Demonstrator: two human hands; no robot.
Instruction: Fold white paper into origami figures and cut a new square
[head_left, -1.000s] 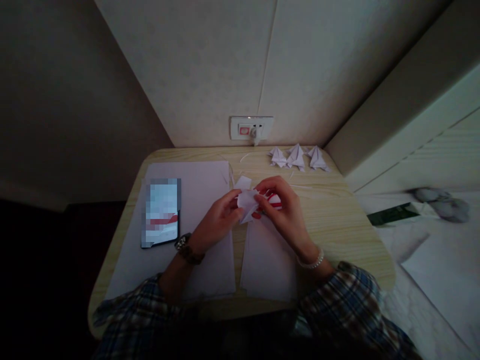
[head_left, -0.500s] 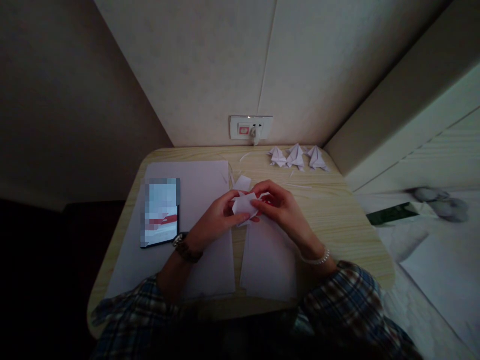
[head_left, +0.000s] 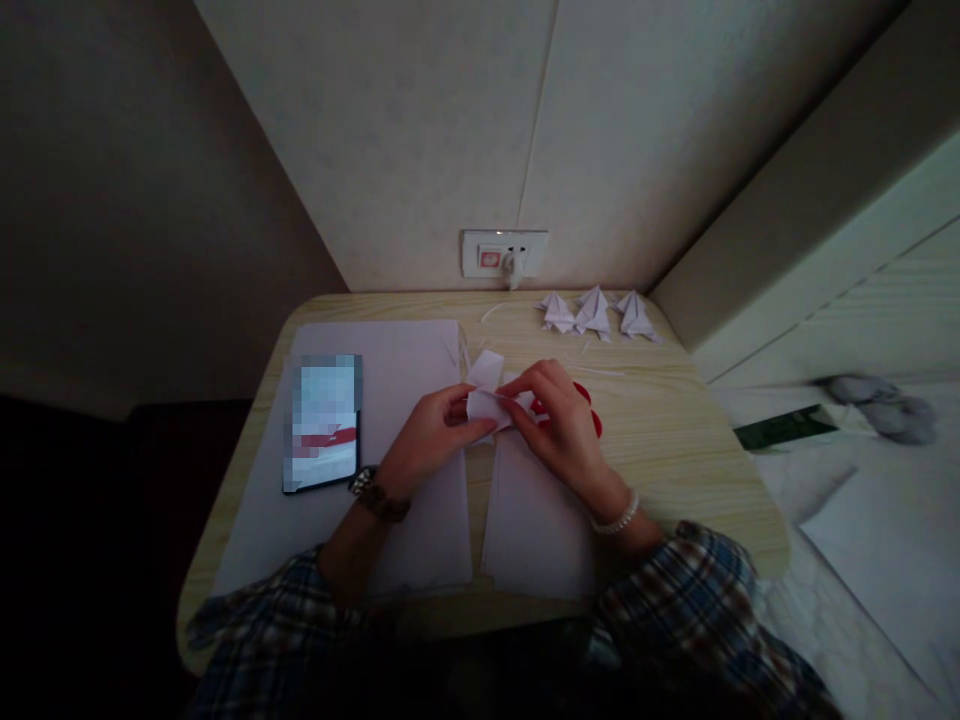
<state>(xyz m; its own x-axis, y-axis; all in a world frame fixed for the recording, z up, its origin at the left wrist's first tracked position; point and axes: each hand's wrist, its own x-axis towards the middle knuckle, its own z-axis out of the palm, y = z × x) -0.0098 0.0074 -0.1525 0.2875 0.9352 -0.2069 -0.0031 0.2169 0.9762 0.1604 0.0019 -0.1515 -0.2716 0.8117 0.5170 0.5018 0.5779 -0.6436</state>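
Note:
A small folded white paper (head_left: 487, 408) is held between both hands above the middle of the table. My left hand (head_left: 435, 430) pinches its left side, thumb on the near face. On the right side, the thumb and forefinger of my right hand (head_left: 556, 415) grip the same paper. Red-handled scissors (head_left: 592, 408) lie partly hidden behind my right hand. Just beyond the fingers is a loose piece of white paper (head_left: 487, 368). Beneath my hands are a large stack of white sheets (head_left: 420, 500) on the left and a narrower stack (head_left: 536, 530) on the right.
A phone (head_left: 324, 425) with a lit, blurred screen rests on the left stack. Three folded paper figures (head_left: 592, 313) stand at the table's back right. Thin paper strips (head_left: 491, 312) lie near the back edge. A wall socket (head_left: 504, 254) holds a plug.
The folded paper has tilted and looks flatter. My right hand has turned and shifted slightly left at the wrist, leaving more of the red scissor handles in sight.

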